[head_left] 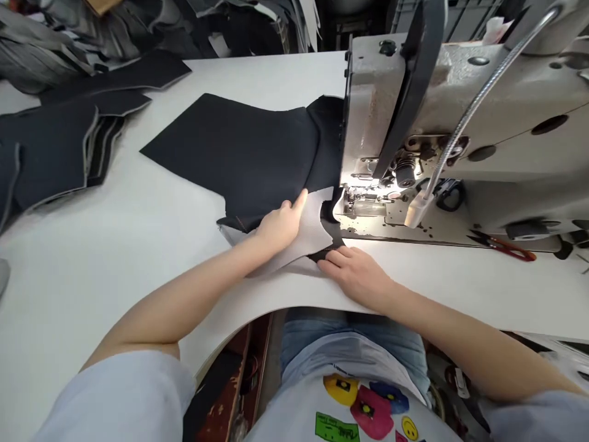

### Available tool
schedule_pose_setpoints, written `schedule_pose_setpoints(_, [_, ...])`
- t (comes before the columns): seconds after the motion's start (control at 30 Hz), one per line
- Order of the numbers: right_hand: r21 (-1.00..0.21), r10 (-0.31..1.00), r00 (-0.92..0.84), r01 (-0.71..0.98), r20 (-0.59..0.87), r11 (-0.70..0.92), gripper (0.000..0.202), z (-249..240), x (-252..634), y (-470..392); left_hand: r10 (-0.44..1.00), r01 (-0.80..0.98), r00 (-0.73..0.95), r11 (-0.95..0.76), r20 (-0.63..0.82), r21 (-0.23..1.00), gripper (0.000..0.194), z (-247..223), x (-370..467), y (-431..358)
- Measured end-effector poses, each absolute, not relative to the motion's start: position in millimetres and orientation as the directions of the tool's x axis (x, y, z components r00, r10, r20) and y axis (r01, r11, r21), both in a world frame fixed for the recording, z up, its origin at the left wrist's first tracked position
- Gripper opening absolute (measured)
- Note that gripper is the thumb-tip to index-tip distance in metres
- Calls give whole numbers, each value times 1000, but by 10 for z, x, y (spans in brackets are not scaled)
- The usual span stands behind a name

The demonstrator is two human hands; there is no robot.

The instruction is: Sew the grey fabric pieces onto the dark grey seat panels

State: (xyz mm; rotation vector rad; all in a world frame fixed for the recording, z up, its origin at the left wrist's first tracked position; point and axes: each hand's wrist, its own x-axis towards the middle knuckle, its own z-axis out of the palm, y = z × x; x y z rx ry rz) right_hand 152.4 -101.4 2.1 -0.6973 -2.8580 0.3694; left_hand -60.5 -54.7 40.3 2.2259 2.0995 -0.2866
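A large black fabric panel (257,144) lies on the table, its right side running under the sewing machine's head. Part of its near edge is turned over and shows a light grey mesh-like backing (315,224). My left hand (280,227) rests on this grey part, index finger stretched out and pressing down, palm low. At the near right corner, my right hand (356,273) has its fingers bent over the edge of the black fabric, just left of the metal bed. The lit presser foot (352,199) stands beside the fabric's right edge; the needle is too small to make out.
The sewing machine (372,104) fills the right side, with a flexible lamp (416,209) hanging over its bed. Red-handled scissors (506,245) and black-handled scissors (450,195) lie right. Stacked black pieces (55,144) lie left; grey fabric heaps (124,27) sit behind.
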Motion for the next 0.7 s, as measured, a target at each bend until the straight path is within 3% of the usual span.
schedule_pose_setpoints(0.07, [-442,488,-863,390,129,807,27,58,1733,-999,974,987,59,-89,-219,-133,70,239,-547,-554])
schedule_pose_setpoints(0.17, [-584,692,-719,535,66,611,30,72,1879,-731,979,995,28,-47,-202,-92,68,228,-546,-592])
schedule_pose_setpoints(0.27, [-487,861,-509,751,3,446,29,-34,1764,-394,980,999,23,-31,-196,-35,65,308,-555,-673])
schedule_pose_setpoints(0.4, [-370,823,-565,754,55,543,25,-174,1508,-254,976,987,59,-89,-212,-131,60,288,-522,-853])
schedule_pose_setpoints(0.5, [-277,813,-569,768,122,578,26,-171,1427,-331,978,953,187,-204,-91,-226,55,188,-500,-908])
schedule_pose_setpoints(0.6, [-205,814,-569,789,113,580,27,-132,1417,-386,908,890,418,-414,-20,-192,50,110,-493,-865])
schedule_pose_setpoints(0.7, [-172,807,-577,789,123,590,29,-139,1432,-386,867,854,494,-498,-62,-154,48,86,-492,-822])
